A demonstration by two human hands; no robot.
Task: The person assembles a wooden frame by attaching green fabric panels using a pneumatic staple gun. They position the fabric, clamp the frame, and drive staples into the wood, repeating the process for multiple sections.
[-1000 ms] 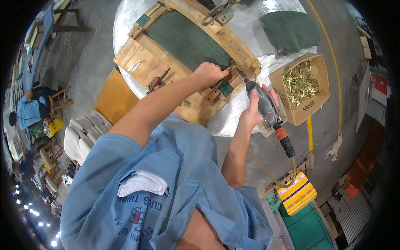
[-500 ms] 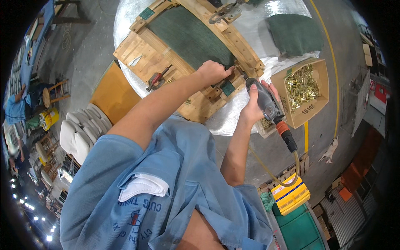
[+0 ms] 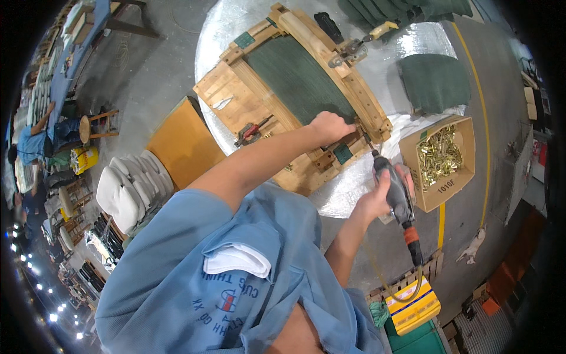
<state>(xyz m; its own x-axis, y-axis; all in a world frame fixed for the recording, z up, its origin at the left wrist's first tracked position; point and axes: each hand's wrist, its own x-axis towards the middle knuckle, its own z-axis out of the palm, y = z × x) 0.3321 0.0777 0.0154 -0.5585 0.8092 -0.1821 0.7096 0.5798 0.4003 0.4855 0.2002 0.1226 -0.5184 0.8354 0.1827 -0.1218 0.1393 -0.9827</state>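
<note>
**Fastening green webbing to a wooden seat frame**

The left hand is clenched on the lower right end of the green webbing, pressing or pulling it down against the rail of the wooden seat frame, which lies on the silver-covered round worktop in the upper middle of the frame. The right hand is wrapped around the grey pneumatic tool, right of centre, its nose angled up and left toward the frame's lower right corner, just beside the left hand. An orange fitting and hose run from the tool's tail toward the lower right.

Judging by how things lie, the webbing already spans most of the frame's opening and looks tied down along the upper rail; the lower right end under the left hand seems to be the part in work. Whether fasteners are already in at that corner cannot be told. A cardboard box of brass-coloured fasteners sits open at the right, just beside the tool. Red-handled pliers lie on the frame's plywood panel, left of the forearm, and a second tool rests on the frame's upper rail.

Against the frame half a second ago, the tool has swung lower and its body stands more upright in the picture, while the left hand has kept its grip at the same corner of the frame.
</note>
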